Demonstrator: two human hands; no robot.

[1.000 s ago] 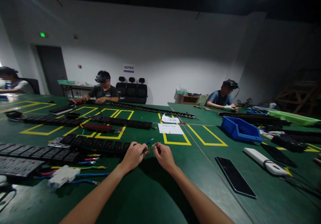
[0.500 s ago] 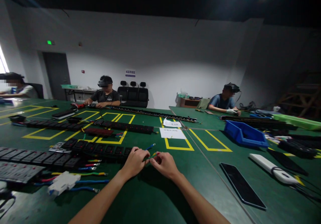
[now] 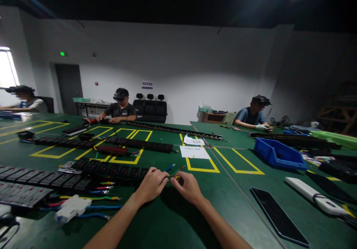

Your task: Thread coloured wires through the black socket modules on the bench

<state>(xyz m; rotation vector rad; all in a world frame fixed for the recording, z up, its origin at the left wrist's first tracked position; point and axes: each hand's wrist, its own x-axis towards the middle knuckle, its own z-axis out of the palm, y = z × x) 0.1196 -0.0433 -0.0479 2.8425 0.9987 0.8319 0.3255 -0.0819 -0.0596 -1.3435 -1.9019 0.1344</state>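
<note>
Both of my hands meet near the right end of a black socket strip (image 3: 111, 168) that lies on the green table. My left hand (image 3: 153, 185) is closed, its fingertips pinching wires at the strip's end. A blue wire (image 3: 169, 167) with a metal lug sticks out beyond those fingers. Beside it, a thin green wire (image 3: 177, 171) with a reddish tip points up and to the right. My right hand (image 3: 190, 188) is closed too, thumb and curled fingers around a wire with a yellow end (image 3: 177, 177). The fingers partly hide where the wires run.
To the left lie more socket strips (image 3: 23, 196) and a white connector block (image 3: 71, 208) with blue leads. A phone (image 3: 279, 216), a white power bank (image 3: 314, 195) and a blue bin (image 3: 279, 154) lie right. Several co-workers (image 3: 122, 107) sit across the table.
The green wire, earlier stretched between my fingertips, now stands free with its tip up to the right. My right fingers now curl round the yellow-ended wire. The view has tilted up slightly.
</note>
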